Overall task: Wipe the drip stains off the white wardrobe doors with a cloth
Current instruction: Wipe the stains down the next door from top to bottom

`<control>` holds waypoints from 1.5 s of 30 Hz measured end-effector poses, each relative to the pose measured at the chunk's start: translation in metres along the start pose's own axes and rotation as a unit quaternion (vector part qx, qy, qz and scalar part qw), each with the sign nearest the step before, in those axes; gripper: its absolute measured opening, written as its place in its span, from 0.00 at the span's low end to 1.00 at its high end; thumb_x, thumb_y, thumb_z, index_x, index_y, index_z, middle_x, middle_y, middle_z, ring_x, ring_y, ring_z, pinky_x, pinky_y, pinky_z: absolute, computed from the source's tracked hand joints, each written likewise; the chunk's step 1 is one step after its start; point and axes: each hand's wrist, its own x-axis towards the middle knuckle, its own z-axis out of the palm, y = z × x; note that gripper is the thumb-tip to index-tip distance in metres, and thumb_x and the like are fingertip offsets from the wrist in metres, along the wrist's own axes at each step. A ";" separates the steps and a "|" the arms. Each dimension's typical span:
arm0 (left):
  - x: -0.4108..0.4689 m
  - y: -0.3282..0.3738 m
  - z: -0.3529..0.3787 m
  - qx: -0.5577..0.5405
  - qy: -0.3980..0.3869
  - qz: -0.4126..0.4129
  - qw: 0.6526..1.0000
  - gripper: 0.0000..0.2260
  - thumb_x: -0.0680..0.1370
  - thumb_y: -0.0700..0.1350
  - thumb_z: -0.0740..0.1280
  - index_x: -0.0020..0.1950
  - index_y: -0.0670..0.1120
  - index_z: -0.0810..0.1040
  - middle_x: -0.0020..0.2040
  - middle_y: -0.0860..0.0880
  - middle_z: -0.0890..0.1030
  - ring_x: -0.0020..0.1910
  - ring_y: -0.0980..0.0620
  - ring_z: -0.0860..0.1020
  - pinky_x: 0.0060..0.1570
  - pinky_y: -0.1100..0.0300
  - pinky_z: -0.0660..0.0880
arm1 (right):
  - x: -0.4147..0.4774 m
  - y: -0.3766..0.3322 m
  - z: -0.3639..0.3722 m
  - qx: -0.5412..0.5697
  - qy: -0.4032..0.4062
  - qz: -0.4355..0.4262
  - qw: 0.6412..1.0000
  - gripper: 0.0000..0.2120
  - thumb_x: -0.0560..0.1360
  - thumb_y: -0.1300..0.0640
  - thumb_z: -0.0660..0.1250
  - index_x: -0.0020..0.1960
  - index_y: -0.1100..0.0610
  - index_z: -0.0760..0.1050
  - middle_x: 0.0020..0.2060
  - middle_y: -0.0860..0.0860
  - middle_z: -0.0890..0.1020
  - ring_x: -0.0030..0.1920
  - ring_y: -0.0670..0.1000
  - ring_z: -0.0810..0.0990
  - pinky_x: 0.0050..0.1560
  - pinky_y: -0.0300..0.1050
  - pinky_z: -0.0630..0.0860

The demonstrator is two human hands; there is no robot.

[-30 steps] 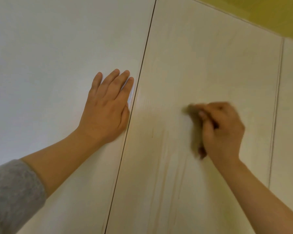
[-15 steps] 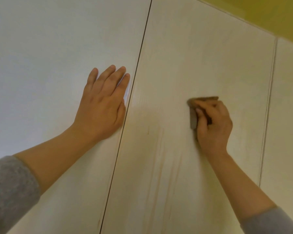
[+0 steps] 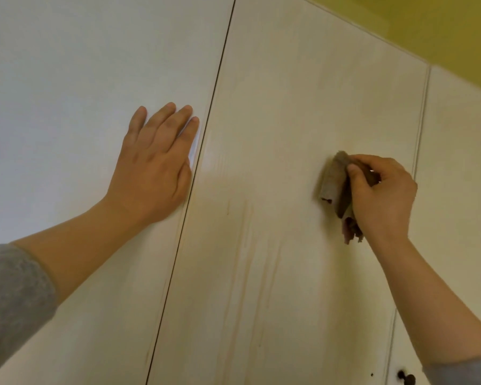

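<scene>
1. The left hand (image 3: pixel 153 173) lies flat on the left door (image 3: pixel 67 79), just beside the seam (image 3: pixel 206 129).
2. The right hand (image 3: pixel 381 195) holds the cloth (image 3: pixel 332 179) against the middle door (image 3: pixel 303 79), near its right edge.
3. The drip stains (image 3: pixel 245 232) run down the middle door, between the two hands and lower.
4. A knob (image 3: pixel 407 379) sits at the lower right, under the right forearm.

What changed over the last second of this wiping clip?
The right hand, gripping the cloth, slid rightward across the middle door, reaching its right seam. The left hand stayed flat on the left door beside the gap; the drip stains lower down remain.
</scene>
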 end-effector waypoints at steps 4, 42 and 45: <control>0.001 0.001 -0.001 0.002 0.006 0.003 1.000 0.24 0.78 0.42 0.55 0.74 0.36 0.67 0.74 0.38 0.68 0.74 0.37 0.64 0.74 0.36 0.55 | 0.040 0.019 -0.014 -0.051 0.110 0.092 0.988 0.12 0.77 0.56 0.62 0.55 0.53 0.82 0.52 0.50 0.82 0.53 0.51 0.80 0.55 0.42 0.73; 0.001 0.000 0.001 0.012 0.002 0.002 1.000 0.25 0.79 0.42 0.53 0.74 0.36 0.68 0.74 0.38 0.68 0.74 0.37 0.65 0.74 0.37 0.55 | 0.080 0.042 0.021 0.053 0.054 -0.011 0.997 0.11 0.77 0.52 0.69 0.55 0.56 0.83 0.53 0.55 0.79 0.48 0.44 0.75 0.49 0.21 0.65; 0.001 0.000 0.002 0.013 0.003 0.001 1.000 0.25 0.78 0.42 0.53 0.74 0.36 0.68 0.74 0.38 0.68 0.74 0.37 0.65 0.74 0.37 0.55 | 0.040 0.051 0.027 0.068 0.058 -0.031 0.996 0.08 0.76 0.58 0.69 0.53 0.55 0.84 0.50 0.53 0.77 0.50 0.47 0.77 0.53 0.25 0.67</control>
